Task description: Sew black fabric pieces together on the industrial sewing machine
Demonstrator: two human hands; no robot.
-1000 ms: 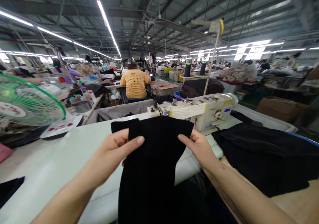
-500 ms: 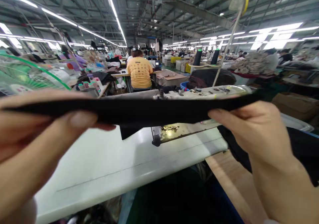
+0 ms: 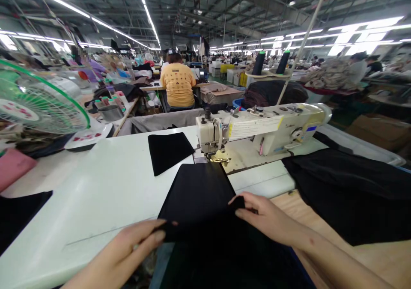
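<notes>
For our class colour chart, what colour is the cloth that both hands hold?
The cloth is black, with no pattern visible; the head view shows it best.

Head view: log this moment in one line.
left hand: pinches black cloth; right hand: pinches black cloth; cloth far end: near sewing machine

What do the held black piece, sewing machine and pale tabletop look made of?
Black piece: probably matte fabric; it bunches where held. Sewing machine: likely painted metal, slightly glossy; its lower edge shows dark wear. Tabletop: perhaps glossy laminate; smooth, reflecting light.
</notes>
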